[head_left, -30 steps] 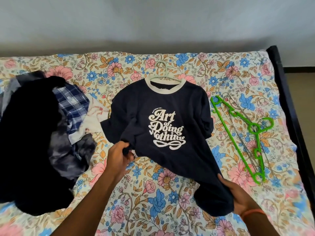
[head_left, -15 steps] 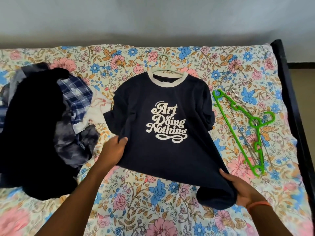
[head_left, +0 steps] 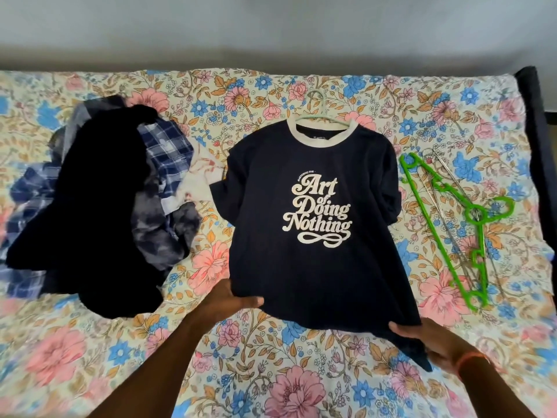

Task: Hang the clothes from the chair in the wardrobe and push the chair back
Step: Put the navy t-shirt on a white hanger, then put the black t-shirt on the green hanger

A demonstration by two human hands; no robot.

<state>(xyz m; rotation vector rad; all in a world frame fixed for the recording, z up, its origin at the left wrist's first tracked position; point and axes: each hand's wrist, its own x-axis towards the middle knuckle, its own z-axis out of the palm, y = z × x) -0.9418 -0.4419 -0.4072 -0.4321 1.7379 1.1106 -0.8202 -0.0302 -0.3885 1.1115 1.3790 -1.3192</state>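
A navy T-shirt [head_left: 313, 245] with cream lettering and a cream collar lies flat on the floral bed, front up. A pale hanger [head_left: 319, 111] sits inside its neck, hook pointing away from me. My left hand [head_left: 229, 300] grips the shirt's lower left hem. My right hand [head_left: 434, 339] holds the lower right hem corner, which is bunched. A heap of dark and plaid clothes [head_left: 99, 206] lies to the left of the shirt.
A bright green hanger [head_left: 446, 218] lies over thin metal hangers on the bed, right of the shirt. The floral bedsheet [head_left: 271, 372] covers the whole bed. A dark bed frame [head_left: 533, 122] runs along the right edge, with a grey wall behind.
Both hands have pulled the shirt's hem down toward me, so the crumpled lower part now lies flatter and straighter. My left hand slid from the shirt's side to the hem.
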